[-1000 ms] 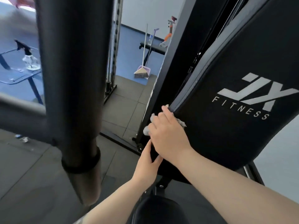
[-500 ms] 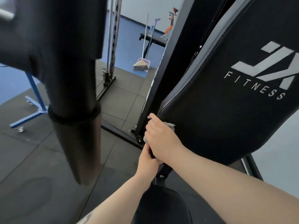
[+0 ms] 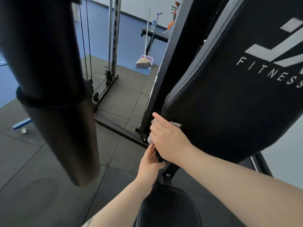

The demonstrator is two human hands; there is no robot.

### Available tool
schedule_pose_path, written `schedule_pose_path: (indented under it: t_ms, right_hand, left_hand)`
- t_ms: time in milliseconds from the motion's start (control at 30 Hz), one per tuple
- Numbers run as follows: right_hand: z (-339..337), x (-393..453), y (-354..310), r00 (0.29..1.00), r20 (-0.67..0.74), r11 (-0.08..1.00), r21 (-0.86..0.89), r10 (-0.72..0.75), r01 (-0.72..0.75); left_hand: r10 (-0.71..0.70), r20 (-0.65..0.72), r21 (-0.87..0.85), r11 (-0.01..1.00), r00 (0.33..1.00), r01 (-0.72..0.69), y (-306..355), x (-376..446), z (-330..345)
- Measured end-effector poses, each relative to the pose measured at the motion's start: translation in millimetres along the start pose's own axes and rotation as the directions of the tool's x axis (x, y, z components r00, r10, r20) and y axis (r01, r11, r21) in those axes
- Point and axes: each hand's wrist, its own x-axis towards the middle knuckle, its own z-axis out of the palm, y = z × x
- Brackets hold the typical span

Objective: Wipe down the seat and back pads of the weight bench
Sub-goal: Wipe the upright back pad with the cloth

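The black back pad (image 3: 229, 99) with white FITNESS lettering slopes up to the right. My right hand (image 3: 167, 138) presses a grey cloth (image 3: 176, 124) against the pad's lower left edge; only fringes of the cloth show around the hand. My left hand (image 3: 150, 164) reaches up under the pad's bottom corner and grips the edge there, its fingertips hidden behind the right hand. The black seat pad (image 3: 167, 207) lies at the bottom centre, just below both arms.
A thick black padded roller (image 3: 54, 89) hangs close on the left. Behind the pad rises a black machine upright (image 3: 165, 76), with cables and a steel guide rod (image 3: 109, 38) further left. A broom with dustpan (image 3: 144, 61) leans by a far bench. Dark rubber floor tiles below.
My right hand with the cloth has slid down along the pad's left edge toward its bottom corner. The view has tilted downward, and the left hand stays under the pad's corner.
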Motion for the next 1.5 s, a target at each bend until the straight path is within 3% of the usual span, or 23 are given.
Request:
schedule_pose_path:
  t_ms: [100,200,267,367,467,533,600,700,867,933,1000,1100,1200,1267,1333,1500]
  right_hand:
    - [1,-7,21,0.990,-0.142,0.994,0.114,0.015,0.001]
    - [-1,-15,39,0.945,-0.287,0.962,0.262,0.159,-0.082]
    - [-1,-11,31,0.953,-0.228,0.962,0.229,0.198,-0.145]
    - [4,4,10,0.982,-0.122,0.984,0.125,0.141,-0.126]
    - [2,5,20,0.976,-0.178,0.988,0.106,0.128,-0.110]
    - [-6,-1,44,0.929,-0.313,0.973,0.175,0.198,-0.148]
    - [-18,-4,74,0.827,-0.394,0.909,0.287,0.400,-0.302]
    - [-27,-1,84,0.786,-0.313,0.838,0.322,0.534,-0.441]
    - [-22,11,45,0.937,-0.115,0.938,0.151,0.329,-0.311]
    - [-20,14,47,0.957,-0.130,0.960,0.134,0.261,-0.244]
    - [-24,15,65,0.935,-0.210,0.953,0.167,0.286,-0.254]
    - [-35,12,99,0.855,-0.283,0.898,0.205,0.434,-0.388]
    - [-32,13,84,0.855,-0.263,0.894,0.161,0.447,-0.418]
    - [-20,18,49,0.919,-0.208,0.943,0.073,0.334,-0.326]
    - [-8,17,17,0.987,-0.050,0.987,-0.031,0.155,-0.157]
    - [12,7,-32,0.987,0.118,0.991,-0.069,-0.107,0.115]
  left_hand:
    - [0.050,-0.012,0.010,0.999,0.999,-0.050,6,-6,4]
    - [0.124,-0.032,-0.001,0.992,0.992,-0.124,14,-7,10]
    - [0.161,-0.058,-0.002,0.987,0.985,-0.162,15,-5,15]
    - [0.178,-0.078,0.016,0.984,0.981,-0.177,15,-5,16]
    - [0.152,-0.049,0.003,0.988,0.987,-0.152,15,-6,11]
    - [0.143,-0.039,-0.003,0.990,0.989,-0.144,18,-6,7]
    - [0.134,-0.031,-0.009,0.991,0.991,-0.134,21,-4,7]
    - [0.110,-0.055,-0.043,0.993,0.992,-0.112,22,0,12]
    - [0.129,-0.008,-0.001,0.992,0.992,-0.129,21,1,8]
    - [0.125,-0.003,0.001,0.992,0.992,-0.125,22,2,6]
    - [0.125,-0.006,-0.030,0.992,0.992,-0.125,25,1,6]
    - [0.110,-0.033,-0.060,0.992,0.993,-0.111,25,1,9]
    - [0.074,-0.053,-0.092,0.993,0.996,-0.079,22,4,14]
    - [0.052,-0.055,-0.150,0.987,0.997,-0.060,21,3,14]
    - [0.032,-0.046,-0.236,0.971,0.998,-0.042,19,1,11]
    - [-0.020,-0.007,-0.166,0.986,1.000,0.018,8,-6,2]
